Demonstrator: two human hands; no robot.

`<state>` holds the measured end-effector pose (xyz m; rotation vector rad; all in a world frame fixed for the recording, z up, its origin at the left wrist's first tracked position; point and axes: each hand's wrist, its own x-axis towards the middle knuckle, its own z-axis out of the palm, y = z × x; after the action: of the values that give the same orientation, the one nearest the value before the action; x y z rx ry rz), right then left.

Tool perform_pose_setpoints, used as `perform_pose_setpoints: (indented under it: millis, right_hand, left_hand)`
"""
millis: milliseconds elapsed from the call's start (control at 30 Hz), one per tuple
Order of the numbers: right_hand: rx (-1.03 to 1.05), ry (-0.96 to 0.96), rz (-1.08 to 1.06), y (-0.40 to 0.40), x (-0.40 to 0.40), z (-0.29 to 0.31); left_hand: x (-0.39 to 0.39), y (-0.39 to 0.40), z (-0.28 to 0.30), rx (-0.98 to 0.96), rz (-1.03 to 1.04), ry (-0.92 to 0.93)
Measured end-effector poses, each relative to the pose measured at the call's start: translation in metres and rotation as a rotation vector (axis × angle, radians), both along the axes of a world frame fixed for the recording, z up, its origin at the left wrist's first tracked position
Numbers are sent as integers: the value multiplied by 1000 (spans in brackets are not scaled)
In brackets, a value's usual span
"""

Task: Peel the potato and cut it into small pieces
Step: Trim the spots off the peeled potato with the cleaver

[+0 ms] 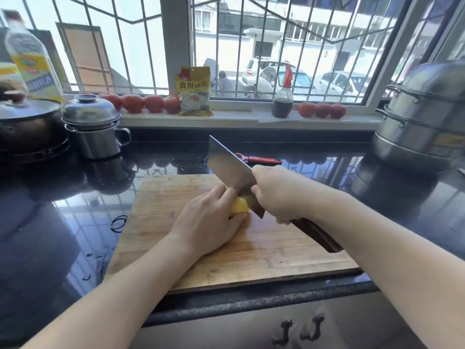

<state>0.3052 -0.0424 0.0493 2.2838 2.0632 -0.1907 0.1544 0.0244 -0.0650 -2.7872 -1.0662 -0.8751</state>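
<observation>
A peeled yellow potato [239, 205] lies on the wooden cutting board [176, 192]. My left hand [208, 220] covers most of it, fingers curled over its top and thumb under its near side. My right hand [279, 195] grips the dark wooden handle of a cleaver [229, 165]. The wide blade stands on the potato's right end, right beside my left fingertips. A red peeler [259, 160] lies on the black counter behind the board.
A small lidded steel pot [94, 127] and a dark pan [27, 127] stand at the back left, a tall steel steamer [422, 117] at the back right. Tomatoes [141, 103], a yellow packet [195, 90] and a sauce bottle [283, 99] line the windowsill. A black band [119, 222] lies left of the board.
</observation>
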Motion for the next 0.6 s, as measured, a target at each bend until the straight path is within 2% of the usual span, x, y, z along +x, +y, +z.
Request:
perform_pose_setpoints:
  millis: [67,267,400,600]
  right_hand:
    - [-5,-56,15,1,-1,0]
    - [89,1,27,7,-4,-2]
    - [151,59,25,12,-7,-12]
    - [201,67,40,12,-12,-8]
  left_hand:
    - [-1,-2,0,-73,36,-98]
    - [0,4,-3,-161,46,-186]
    - [0,6,0,-193,69,-199]
    - [-1,10,9,-364,99,-196]
